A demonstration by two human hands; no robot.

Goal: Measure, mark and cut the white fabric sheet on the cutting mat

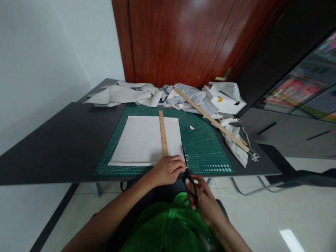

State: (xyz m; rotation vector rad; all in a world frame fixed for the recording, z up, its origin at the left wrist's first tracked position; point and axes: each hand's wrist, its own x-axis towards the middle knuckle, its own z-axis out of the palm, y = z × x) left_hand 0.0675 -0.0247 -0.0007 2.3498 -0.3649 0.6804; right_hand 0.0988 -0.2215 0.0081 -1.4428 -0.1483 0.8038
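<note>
A white cloth [141,136] lies flat on the green cutting mat [207,143]. Across it rests a short wooden ruler [163,131], its near end by my left hand [168,169]. The fingers of that hand are pinched on the cloth's near right corner. My right hand [203,197] is wrapped round the handles of black scissors [194,189], which point away from me. Their blades are at the cloth's right edge, close to my left fingertips. A thin dark item, perhaps a pen, seems to lie along that edge; it is too small to tell.
Crumpled cream fabric [131,94] and grey fabric [191,96] lie along the back of the dark table [65,140]. A long wooden ruler [210,118] slants over the right side. Near it are a white box [227,101], a white cloth bag [235,143] and a pink scrap [191,127].
</note>
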